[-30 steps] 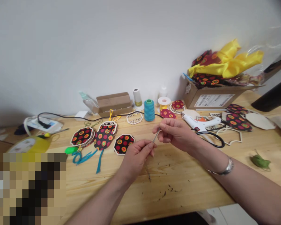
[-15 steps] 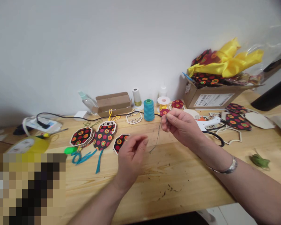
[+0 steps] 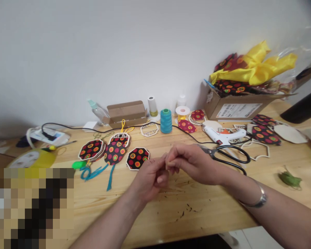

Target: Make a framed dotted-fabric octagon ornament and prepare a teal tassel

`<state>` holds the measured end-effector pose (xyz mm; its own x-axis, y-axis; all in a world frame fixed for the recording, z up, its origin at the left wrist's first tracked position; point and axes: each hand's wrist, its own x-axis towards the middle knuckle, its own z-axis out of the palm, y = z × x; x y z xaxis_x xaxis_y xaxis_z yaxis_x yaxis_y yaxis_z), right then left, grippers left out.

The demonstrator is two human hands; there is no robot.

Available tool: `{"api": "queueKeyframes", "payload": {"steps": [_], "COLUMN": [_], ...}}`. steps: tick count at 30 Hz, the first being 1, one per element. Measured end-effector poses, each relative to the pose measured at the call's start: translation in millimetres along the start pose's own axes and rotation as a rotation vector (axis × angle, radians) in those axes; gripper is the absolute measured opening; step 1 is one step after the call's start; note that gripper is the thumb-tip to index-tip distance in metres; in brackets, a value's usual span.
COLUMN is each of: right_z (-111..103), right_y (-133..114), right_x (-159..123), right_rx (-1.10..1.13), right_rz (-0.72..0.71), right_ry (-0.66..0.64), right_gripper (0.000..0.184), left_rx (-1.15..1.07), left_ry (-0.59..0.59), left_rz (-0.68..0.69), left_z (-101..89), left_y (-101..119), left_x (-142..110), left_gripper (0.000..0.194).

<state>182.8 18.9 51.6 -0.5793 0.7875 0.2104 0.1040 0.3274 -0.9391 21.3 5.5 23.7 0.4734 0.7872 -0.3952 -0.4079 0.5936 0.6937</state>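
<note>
My left hand (image 3: 152,174) and my right hand (image 3: 190,164) meet above the middle of the table, fingertips touching. Both are closed in a pinch, around the thin grey-green thread seen in the earlier frames; the fingers now hide almost all of it. Just left of my left hand lies an octagonal fabric-covered piece (image 3: 138,158), black with red and orange flowers. Beside my right wrist are black-handled scissors (image 3: 232,154), partly covered by the hand. A teal thread cone (image 3: 166,121) stands upright behind the hands.
A white glue gun (image 3: 224,135) lies on the right, before a cardboard box (image 3: 229,107) heaped with fabric. To the left are a fabric pouch with teal tassel (image 3: 115,152) and stacked pieces (image 3: 91,150). A green thread bundle (image 3: 290,179) sits far right. Dark scraps dot the table (image 3: 134,221).
My left hand let go of the thread and moved left, leaving it hanging from my right hand. Since then both hands have come together, my right hand lowering and the scissors coming into view.
</note>
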Motion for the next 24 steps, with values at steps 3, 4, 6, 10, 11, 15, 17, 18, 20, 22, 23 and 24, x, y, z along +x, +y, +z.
{"api": "queueKeyframes", "payload": {"steps": [3,4,6,10,11,15,17,18,20,22,23,24], "right_z": [2,3,4,6,6,7,8,8,10,12,13,14], "right_y": [-5,-7,-12,-18,-19,-22,-23,-23,-24,-24,-25,-25], "right_x": [-3,-3,-4,-5,-6,-7,-8,-8,-8,-9,-9,-9], "right_rx": [-0.254,-0.286,-0.309,-0.347,-0.352,-0.301,-0.251,-0.223,-0.184,-0.166,-0.163,-0.162], "right_rz": [-0.039,-0.052,-0.068,-0.014,0.000,0.036,0.060,0.071,0.083,0.087,0.090,0.091], "right_ry": [-0.104,-0.137,-0.186,-0.311,-0.352,-0.487,-0.548,-0.579,-0.629,-0.675,-0.700,-0.726], "right_gripper": [0.011,0.011,0.011,0.014,0.015,0.018,0.016,0.015,0.014,0.013,0.013,0.013], "left_rx": [0.052,0.063,0.072,0.071,0.074,0.095,0.104,0.109,0.112,0.112,0.111,0.112], "left_ry": [0.036,0.057,0.086,0.112,0.125,0.187,0.200,0.201,0.200,0.193,0.191,0.190], "left_rz": [0.044,0.051,0.057,0.041,0.041,0.064,0.076,0.080,0.090,0.095,0.097,0.099], "left_z": [-3.0,-3.5,-3.8,-3.3,-3.2,-2.8,-2.1,-1.8,-1.3,-1.1,-1.1,-1.1], "left_y": [-4,-5,-6,-4,-3,0,1,2,2,2,2,1], "left_x": [2,3,4,3,3,3,4,3,3,3,3,3], "left_gripper": [0.020,0.018,0.015,0.017,0.018,0.020,0.022,0.023,0.023,0.023,0.023,0.023]}}
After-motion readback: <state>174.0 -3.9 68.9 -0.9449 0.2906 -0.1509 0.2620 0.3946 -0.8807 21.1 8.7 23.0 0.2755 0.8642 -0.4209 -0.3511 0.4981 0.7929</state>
